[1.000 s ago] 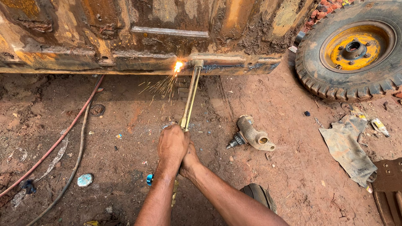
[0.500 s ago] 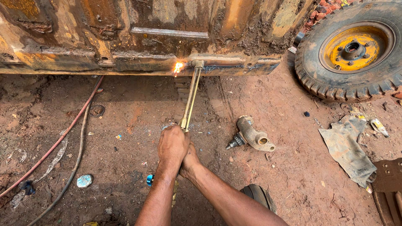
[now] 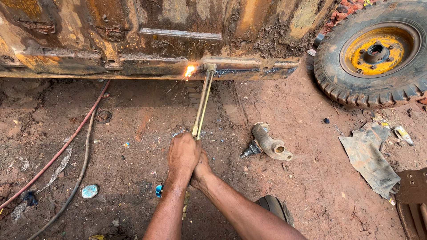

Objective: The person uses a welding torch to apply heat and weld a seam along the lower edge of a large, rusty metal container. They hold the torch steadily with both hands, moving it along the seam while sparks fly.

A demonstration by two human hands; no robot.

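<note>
The spray of sparks that fanned down over the dirt 1 s ago is gone; only a small bright flame (image 3: 190, 70) burns at the tip of the brass cutting torch (image 3: 201, 103), just above the centre of the frame. The torch itself sits where it did, so the cut reads as holding at the same spot on the lower edge of the rusty metal body (image 3: 133, 62) across the top of the frame, judged as a steady burn and not a fresh blow-through.

The left hand (image 3: 182, 155) is clenched round the torch's near end at lower centre. The right hand (image 3: 202, 169) presses against it from the right, mostly hidden, so I cannot tell how its fingers lie.

2 hoses, 1 red (image 3: 66, 144) and 1 dark (image 3: 82, 175), trail down the left side. A greyish metal fitting (image 3: 267, 144) lies right of the hands, near the torch's line. A tyre with a yellow rim (image 3: 376, 51) fills the upper right, and a dirty rag (image 3: 369, 160) lies at the right edge. A dark shoe toe (image 3: 275, 209) shows at lower centre.
</note>
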